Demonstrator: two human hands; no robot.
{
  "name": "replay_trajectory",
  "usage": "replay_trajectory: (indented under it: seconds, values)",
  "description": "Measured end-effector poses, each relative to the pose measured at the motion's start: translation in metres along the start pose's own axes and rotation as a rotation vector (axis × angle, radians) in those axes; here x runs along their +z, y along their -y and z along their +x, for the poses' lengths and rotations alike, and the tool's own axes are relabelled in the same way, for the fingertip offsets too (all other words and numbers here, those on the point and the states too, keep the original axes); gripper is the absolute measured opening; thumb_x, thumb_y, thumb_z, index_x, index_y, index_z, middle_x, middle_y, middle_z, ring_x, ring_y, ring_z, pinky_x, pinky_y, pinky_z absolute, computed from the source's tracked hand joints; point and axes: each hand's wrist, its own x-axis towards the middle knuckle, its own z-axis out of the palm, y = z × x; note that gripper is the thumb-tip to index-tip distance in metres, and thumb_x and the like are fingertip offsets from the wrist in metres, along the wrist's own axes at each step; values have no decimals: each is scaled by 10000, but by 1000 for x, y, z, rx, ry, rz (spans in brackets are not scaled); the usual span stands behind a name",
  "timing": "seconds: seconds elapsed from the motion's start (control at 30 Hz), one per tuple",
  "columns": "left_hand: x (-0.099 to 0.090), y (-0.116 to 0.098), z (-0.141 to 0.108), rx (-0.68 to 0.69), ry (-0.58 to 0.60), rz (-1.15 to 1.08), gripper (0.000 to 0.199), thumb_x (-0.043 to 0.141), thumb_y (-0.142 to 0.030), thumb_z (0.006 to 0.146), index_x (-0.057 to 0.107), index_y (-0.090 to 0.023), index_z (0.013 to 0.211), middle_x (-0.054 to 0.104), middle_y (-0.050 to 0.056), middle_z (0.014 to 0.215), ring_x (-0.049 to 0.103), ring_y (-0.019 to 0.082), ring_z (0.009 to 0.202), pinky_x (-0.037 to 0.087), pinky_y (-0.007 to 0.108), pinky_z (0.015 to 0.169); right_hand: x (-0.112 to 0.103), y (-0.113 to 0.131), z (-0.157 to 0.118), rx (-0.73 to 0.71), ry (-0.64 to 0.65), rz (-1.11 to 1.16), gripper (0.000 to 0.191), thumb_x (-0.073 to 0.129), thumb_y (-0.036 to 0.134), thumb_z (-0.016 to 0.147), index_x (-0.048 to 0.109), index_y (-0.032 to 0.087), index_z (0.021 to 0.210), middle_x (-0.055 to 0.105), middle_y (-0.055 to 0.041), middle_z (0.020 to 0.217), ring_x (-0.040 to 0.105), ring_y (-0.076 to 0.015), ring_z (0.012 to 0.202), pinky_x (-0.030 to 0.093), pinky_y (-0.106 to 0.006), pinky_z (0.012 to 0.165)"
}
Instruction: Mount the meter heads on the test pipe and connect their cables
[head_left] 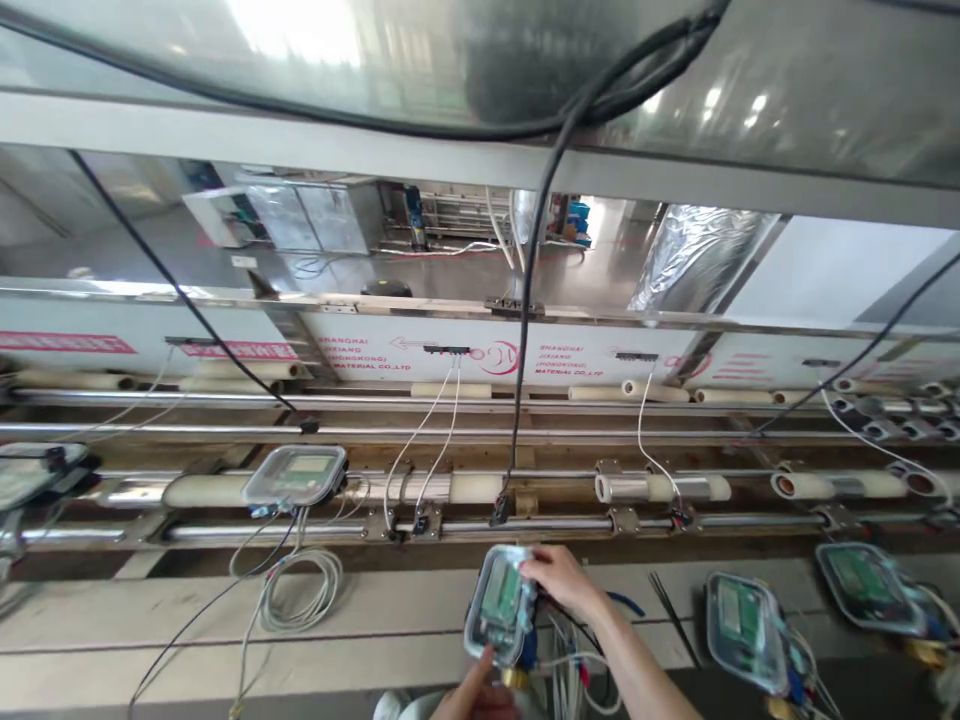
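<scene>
The right hand (559, 578) grips the top edge of a clear-covered meter (501, 605) with a green board inside, and the left hand (474, 690) holds it from below with the thumb on its bottom edge. The meter is held low in the middle, just above the desk (150, 620). Two more meters (746, 630) lie on the desk to the right, and a coiled white cable (300, 590) lies to the left.
</scene>
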Motion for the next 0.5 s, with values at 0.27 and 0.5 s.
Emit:
replay_trajectory:
  seconds: [0.27, 0.5]
  values:
    - [115, -57, 18, 417, -38, -120, 682, 721, -657, 583, 585, -131, 995, 619, 130, 940, 601, 186, 744, 483, 254, 628, -63, -27, 12, 88, -275, 678, 483, 586, 582, 648, 600, 164, 890, 664, -30, 723, 580, -167, 566, 449, -269, 517]
    - [137, -111, 63, 531, -197, -64, 545, 749, -559, 614, 611, -95, 863, 611, 85, 785, 441, 76, 456, 288, 171, 369, -57, -20, 28, 5, -465, 1001, 396, 688, 496, 602, 557, 208, 840, 632, 44, 680, 582, -127, 574, 462, -233, 516]
